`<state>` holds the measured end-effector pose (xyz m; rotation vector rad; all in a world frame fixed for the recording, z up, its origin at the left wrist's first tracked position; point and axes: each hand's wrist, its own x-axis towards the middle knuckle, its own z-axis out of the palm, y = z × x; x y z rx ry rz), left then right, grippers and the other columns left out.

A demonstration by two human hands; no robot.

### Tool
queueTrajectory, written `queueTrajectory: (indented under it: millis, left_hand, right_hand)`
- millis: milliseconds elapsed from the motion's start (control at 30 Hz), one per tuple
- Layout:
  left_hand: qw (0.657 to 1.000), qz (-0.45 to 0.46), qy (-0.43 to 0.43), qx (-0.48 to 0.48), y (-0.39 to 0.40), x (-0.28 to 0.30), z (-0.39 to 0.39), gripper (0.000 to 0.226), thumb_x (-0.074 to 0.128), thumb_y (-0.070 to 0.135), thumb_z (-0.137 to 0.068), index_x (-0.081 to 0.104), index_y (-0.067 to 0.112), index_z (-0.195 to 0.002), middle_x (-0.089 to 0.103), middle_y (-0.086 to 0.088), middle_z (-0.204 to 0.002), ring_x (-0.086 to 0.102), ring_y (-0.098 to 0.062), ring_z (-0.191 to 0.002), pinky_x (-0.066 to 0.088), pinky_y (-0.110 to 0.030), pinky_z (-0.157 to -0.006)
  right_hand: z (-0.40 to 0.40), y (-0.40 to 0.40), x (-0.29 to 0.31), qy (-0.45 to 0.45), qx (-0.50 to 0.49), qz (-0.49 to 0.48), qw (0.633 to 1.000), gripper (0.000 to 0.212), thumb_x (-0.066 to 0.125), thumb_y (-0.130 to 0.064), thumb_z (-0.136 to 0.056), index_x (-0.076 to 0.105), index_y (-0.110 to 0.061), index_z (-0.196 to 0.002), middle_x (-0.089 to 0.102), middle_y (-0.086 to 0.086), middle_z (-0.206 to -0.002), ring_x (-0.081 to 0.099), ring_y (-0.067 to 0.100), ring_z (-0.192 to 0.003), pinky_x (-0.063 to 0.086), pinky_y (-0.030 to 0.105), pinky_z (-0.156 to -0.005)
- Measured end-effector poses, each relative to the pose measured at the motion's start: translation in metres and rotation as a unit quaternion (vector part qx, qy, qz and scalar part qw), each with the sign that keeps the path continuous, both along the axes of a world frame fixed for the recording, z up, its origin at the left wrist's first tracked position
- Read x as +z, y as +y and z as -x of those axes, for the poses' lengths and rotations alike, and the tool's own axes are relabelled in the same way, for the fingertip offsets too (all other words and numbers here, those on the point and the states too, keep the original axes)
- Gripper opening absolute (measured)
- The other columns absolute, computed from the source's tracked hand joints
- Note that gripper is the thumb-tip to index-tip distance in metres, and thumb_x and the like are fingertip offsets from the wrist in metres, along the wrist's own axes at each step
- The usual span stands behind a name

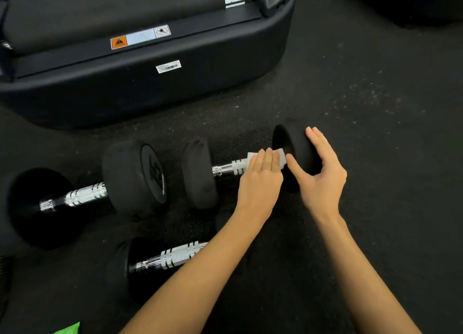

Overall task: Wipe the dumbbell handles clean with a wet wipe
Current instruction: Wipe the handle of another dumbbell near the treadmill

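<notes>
Three black dumbbells with chrome knurled handles lie on the dark floor. My left hand (261,177) lies over the handle (229,168) of the far right dumbbell, holding a white wet wipe (281,157) against it; my thumb is hidden. My right hand (323,168) cups that dumbbell's right head (297,139), fingers over its outer face and thumb on the inner side. A second dumbbell (84,196) lies to the left. A third dumbbell (175,256) lies nearer me, partly under my left forearm.
A large black machine base (150,88) with warning and barcode stickers stands just beyond the dumbbells. Speckled black rubber flooring (375,108) extends to the right. A green object (69,328) shows at the bottom left edge.
</notes>
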<state>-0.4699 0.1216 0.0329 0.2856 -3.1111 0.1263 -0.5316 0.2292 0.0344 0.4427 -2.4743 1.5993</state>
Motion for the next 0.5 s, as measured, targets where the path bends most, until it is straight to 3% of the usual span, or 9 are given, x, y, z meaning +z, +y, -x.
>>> queueTrajectory:
  millis: [100,200,267,433,500]
  left_hand:
    - [0.999,-0.033,0.020,-0.012,-0.002,0.000,-0.007,0.076,0.087,0.017,-0.063,0.059,0.007,-0.132,0.061,-0.008,-0.133,0.057,-0.019,-0.126,0.047,-0.027,-0.100]
    - [0.999,-0.012,-0.030,-0.033,-0.006,0.004,0.007,0.082,0.065,0.008,-0.087,0.015,-0.005,-0.151,0.029,-0.022,-0.155,0.027,-0.032,-0.145,0.022,-0.040,-0.120]
    - [0.998,0.020,-0.032,-0.054,-0.009,0.003,0.012,0.086,0.058,0.007,-0.091,-0.002,-0.005,-0.151,0.012,-0.025,-0.159,0.013,-0.036,-0.148,0.012,-0.044,-0.122]
    - [0.998,0.008,0.010,-0.068,-0.004,-0.021,-0.020,0.063,0.010,0.008,-0.092,-0.007,-0.001,-0.152,-0.004,-0.019,-0.162,-0.002,-0.031,-0.150,0.011,-0.043,-0.122]
    - [0.998,-0.019,0.003,-0.059,-0.002,-0.020,-0.020,0.064,0.012,0.010,-0.092,-0.009,0.002,-0.152,-0.008,-0.017,-0.162,-0.007,-0.029,-0.150,0.007,-0.044,-0.122]
  right_hand:
    - [-0.001,0.001,-0.001,0.003,0.003,0.001,1.000,0.062,0.077,-0.024,-0.083,0.053,-0.020,-0.140,0.048,-0.004,-0.148,0.039,0.001,-0.139,0.037,0.035,-0.114]
    - [-0.001,0.000,-0.001,0.003,-0.001,0.000,1.000,0.061,0.076,-0.025,-0.084,0.053,-0.021,-0.140,0.048,-0.005,-0.148,0.039,0.001,-0.138,0.038,0.035,-0.113]
    - [0.000,-0.001,0.000,0.003,-0.002,0.000,1.000,0.061,0.076,-0.024,-0.084,0.053,-0.021,-0.140,0.048,-0.005,-0.148,0.040,0.001,-0.138,0.038,0.035,-0.113]
    - [0.001,-0.002,-0.001,0.004,-0.001,-0.002,1.000,0.060,0.075,-0.026,-0.084,0.053,-0.021,-0.140,0.048,-0.004,-0.148,0.040,0.002,-0.138,0.037,0.035,-0.114]
    - [0.000,-0.001,-0.002,0.000,0.000,-0.003,1.000,0.060,0.075,-0.027,-0.084,0.052,-0.022,-0.140,0.047,-0.005,-0.149,0.039,0.001,-0.139,0.037,0.035,-0.114]
